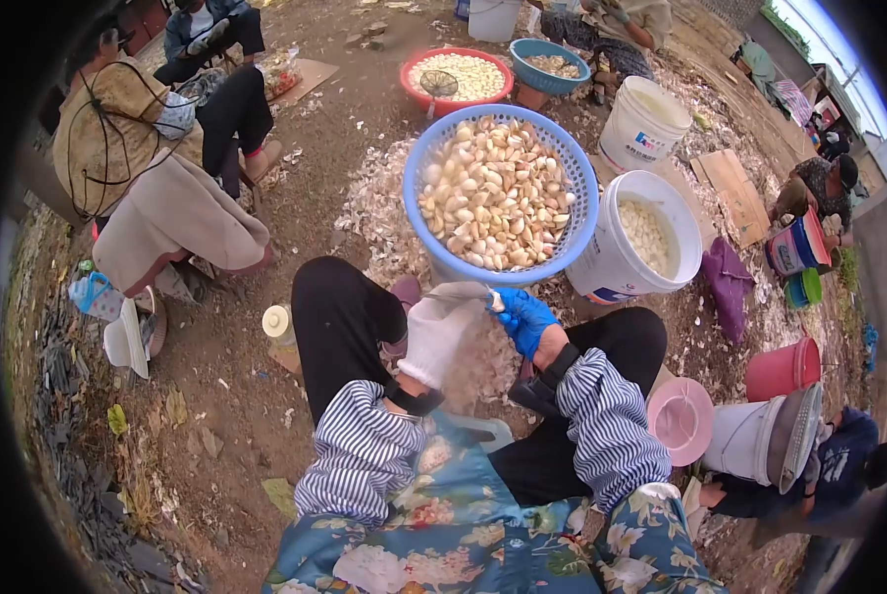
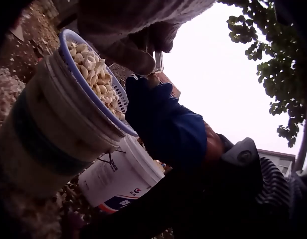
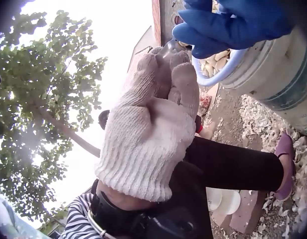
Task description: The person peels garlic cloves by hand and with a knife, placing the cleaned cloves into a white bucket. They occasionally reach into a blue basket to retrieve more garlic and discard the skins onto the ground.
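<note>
We note the left hand [image 1: 441,337] curled round a mostly hidden metal tool [image 2: 159,62]; right hand [image 1: 524,319] pinches a half-covered clove [image 1: 497,303]; basket [image 1: 587,208] at twelve o'clock.

at left, a person [image 1: 116,114] sits, and a white hat [image 1: 124,342] lies near. a jar [image 1: 278,322] stands well apart from the hat. at right, a purple sack [image 1: 729,287] lies near some cardboard [image 1: 732,198]; a red bucket [image 1: 782,369] is also there.
</note>
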The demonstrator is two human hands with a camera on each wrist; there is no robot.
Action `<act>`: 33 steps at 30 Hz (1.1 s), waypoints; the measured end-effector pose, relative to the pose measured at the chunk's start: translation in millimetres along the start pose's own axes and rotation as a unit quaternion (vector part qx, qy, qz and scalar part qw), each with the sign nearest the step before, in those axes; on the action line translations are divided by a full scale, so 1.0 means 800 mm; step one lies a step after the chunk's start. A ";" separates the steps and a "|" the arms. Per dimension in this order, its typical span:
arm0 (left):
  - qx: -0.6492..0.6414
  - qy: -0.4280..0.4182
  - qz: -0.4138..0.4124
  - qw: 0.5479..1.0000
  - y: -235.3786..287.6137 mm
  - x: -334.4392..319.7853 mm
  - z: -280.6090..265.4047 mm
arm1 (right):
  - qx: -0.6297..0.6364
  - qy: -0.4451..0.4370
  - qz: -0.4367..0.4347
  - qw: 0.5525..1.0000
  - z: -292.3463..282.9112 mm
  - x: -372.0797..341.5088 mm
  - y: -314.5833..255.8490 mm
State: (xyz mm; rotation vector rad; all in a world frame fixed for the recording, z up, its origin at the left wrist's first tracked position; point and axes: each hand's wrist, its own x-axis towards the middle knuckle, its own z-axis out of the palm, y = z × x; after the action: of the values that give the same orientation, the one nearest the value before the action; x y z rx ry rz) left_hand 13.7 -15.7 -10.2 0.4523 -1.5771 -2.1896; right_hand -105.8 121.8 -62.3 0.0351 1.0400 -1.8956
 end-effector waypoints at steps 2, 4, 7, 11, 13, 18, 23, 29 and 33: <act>0.006 -0.011 0.026 1.000 -0.008 -0.002 0.002 | -0.017 0.006 -0.012 1.000 0.007 -0.007 -0.003; 0.045 -0.028 0.054 0.997 -0.013 -0.004 0.003 | -0.030 0.008 -0.022 0.999 0.009 -0.012 -0.004; 0.150 -0.056 0.121 0.980 -0.015 -0.005 0.005 | -0.088 0.047 -0.043 0.994 0.007 -0.008 -0.002; 0.355 -0.094 0.283 0.886 -0.013 -0.004 0.005 | -0.184 0.098 -0.039 0.977 0.006 -0.007 -0.001; 0.203 -0.055 0.155 0.965 -0.031 -0.006 0.011 | -0.235 0.088 -0.048 0.967 0.003 -0.005 -0.001; 0.052 0.023 -0.031 0.998 -0.028 0.003 0.002 | -0.260 0.050 -0.016 0.964 0.009 -0.006 -0.003; -0.025 0.062 -0.060 0.996 -0.035 0.007 -0.006 | -0.194 -0.008 -0.017 0.981 0.009 -0.008 -0.001; -0.038 0.116 -0.078 0.989 -0.039 0.013 -0.021 | -0.261 -0.028 0.006 0.965 0.018 -0.013 -0.004; 0.282 0.190 0.011 0.940 -0.058 0.031 -0.048 | -0.253 -0.046 0.020 0.966 0.018 -0.016 -0.007</act>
State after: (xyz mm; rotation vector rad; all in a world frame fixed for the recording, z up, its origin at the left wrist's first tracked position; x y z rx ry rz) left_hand 4.6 -46.6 -66.5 0.9525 -1.9387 -1.4751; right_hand -97.5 122.2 -44.5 -0.3215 1.4160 -1.5323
